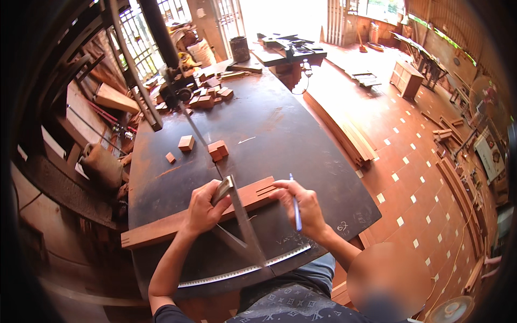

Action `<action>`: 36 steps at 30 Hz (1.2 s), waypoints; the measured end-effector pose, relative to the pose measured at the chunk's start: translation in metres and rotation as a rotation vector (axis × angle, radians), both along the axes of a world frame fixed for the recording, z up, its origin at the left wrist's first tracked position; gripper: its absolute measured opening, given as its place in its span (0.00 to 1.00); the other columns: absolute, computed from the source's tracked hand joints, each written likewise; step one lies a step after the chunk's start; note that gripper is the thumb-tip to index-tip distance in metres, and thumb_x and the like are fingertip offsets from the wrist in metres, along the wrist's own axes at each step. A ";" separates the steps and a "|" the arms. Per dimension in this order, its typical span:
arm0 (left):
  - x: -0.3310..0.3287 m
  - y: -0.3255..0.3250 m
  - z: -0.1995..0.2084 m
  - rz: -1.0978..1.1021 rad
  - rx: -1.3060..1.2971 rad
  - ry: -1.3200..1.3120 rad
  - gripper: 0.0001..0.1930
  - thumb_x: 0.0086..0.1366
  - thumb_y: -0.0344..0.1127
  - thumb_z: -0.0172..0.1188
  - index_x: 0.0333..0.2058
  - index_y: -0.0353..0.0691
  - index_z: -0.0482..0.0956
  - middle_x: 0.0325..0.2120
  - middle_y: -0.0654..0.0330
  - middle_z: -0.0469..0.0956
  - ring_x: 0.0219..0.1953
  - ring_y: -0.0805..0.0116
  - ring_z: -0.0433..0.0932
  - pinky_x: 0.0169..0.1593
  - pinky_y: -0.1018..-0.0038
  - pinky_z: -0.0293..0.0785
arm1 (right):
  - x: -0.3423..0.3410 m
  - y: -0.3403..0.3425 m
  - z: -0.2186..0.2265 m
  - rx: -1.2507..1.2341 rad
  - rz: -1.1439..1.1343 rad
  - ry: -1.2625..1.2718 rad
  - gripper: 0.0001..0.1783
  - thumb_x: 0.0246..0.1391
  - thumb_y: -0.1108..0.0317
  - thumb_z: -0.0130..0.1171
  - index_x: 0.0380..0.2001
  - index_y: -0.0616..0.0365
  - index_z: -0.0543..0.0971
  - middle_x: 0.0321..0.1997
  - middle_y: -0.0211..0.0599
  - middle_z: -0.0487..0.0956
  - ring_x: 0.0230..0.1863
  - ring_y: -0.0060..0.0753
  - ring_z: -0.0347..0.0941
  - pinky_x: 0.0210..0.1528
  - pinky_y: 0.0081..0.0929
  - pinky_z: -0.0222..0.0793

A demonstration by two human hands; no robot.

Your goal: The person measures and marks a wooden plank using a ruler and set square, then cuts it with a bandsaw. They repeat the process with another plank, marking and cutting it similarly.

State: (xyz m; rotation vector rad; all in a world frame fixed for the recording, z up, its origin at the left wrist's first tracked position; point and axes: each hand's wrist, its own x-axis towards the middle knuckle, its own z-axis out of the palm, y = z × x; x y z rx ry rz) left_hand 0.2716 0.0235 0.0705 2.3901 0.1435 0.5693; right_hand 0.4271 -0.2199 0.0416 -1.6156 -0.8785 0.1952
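Observation:
My left hand (203, 207) is closed round the thick stock of a metal carpenter's square (243, 220), whose thin blade points toward me over the table. Beneath it, a long reddish wooden beam (161, 229) lies at a slant across the dark table. Narrow slots are cut into both beam ends. My right hand (301, 203) grips a blue-and-white pen (297, 211) held nearly upright. Its fingertips are at the beam's right end, beside the slots; whether they press on the wood I cannot tell.
A white measuring tape strip (242, 273) runs along the near edge of the table (258, 145). A band saw blade (196, 128) comes down beyond the beam, beside small wood blocks (217, 151). More offcuts (207, 96) lie farther back. Long boards (344, 132) rest at right, and a person's blurred head (388, 280) is close by.

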 end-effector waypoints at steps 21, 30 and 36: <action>-0.209 0.102 -0.058 1.132 0.382 -0.348 0.23 0.74 0.51 0.68 0.56 0.38 0.86 0.53 0.48 0.79 0.58 0.48 0.79 0.64 0.54 0.74 | -0.059 0.038 0.020 0.036 0.281 -0.362 0.18 0.53 0.75 0.79 0.47 0.64 0.86 0.37 0.42 0.88 0.35 0.34 0.85 0.42 0.31 0.80; -0.341 0.193 -0.120 1.250 -0.149 -0.004 0.20 0.76 0.49 0.67 0.39 0.34 0.90 0.26 0.54 0.87 0.32 0.66 0.85 0.39 0.64 0.78 | -0.063 0.069 0.013 -0.054 0.434 -0.361 0.19 0.53 0.76 0.79 0.49 0.63 0.86 0.40 0.46 0.88 0.38 0.44 0.86 0.44 0.35 0.80; -0.259 0.104 -0.095 0.942 -0.486 -0.027 0.18 0.77 0.42 0.70 0.38 0.28 0.90 0.28 0.69 0.84 0.33 0.82 0.75 0.39 0.74 0.74 | -0.087 0.125 0.011 -0.140 0.593 -0.457 0.17 0.56 0.73 0.78 0.48 0.62 0.86 0.41 0.49 0.88 0.40 0.54 0.87 0.47 0.43 0.81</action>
